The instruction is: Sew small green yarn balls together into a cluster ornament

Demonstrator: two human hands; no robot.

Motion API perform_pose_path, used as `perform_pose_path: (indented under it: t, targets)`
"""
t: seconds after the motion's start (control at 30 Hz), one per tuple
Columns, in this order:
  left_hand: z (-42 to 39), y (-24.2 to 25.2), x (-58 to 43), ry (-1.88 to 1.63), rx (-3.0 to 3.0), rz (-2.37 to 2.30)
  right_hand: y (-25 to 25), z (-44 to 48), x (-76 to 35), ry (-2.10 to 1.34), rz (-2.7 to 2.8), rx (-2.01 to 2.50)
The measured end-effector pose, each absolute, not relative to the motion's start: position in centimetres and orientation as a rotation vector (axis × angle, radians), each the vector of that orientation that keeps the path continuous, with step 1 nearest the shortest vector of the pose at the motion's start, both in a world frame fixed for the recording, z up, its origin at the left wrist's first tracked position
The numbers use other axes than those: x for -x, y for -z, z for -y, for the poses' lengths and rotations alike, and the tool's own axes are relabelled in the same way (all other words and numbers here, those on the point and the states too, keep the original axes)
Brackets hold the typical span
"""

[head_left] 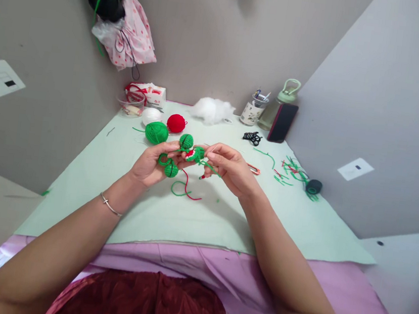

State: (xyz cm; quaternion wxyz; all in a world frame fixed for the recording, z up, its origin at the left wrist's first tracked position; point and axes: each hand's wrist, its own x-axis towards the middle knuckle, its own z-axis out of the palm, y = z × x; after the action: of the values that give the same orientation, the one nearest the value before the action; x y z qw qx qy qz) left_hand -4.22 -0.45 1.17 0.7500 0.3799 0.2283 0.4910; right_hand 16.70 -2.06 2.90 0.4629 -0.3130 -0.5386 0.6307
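Note:
My left hand [151, 164] is closed around a green crocheted toy [197, 154] with a red and white patch like a mouth. Round green crocheted balls [171, 169], each with a dark line, hang by its fingers, along with a small green ring [163, 159]. My right hand [231, 167] pinches at the toy's right side; a thin pale sliver shows at its fingertips, too small to name. A green yarn tail [211, 168] runs beneath those fingers. Below them a small red-and-dark tip [202, 177] pokes out. Red yarn [186, 182] and a green strand [176, 193] trail beneath my hands.
Green [156, 132], red [176, 123] and white yarn balls [151, 116] sit behind my left hand. White stuffing [213, 111], a pen cup [254, 110], bottle [271, 111] and phone [283, 124] stand at the back. Yarn scraps [294, 170] and a black roll [313, 186] lie right.

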Motion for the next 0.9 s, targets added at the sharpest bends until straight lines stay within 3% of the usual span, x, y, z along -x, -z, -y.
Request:
perform_pose_path:
  t: [0.9]
  targets:
    - [1.08,-1.04,3.36,-0.986,-1.135,-0.515,-3.23,2.43,-16.47,-1.118,1.401,0.751]
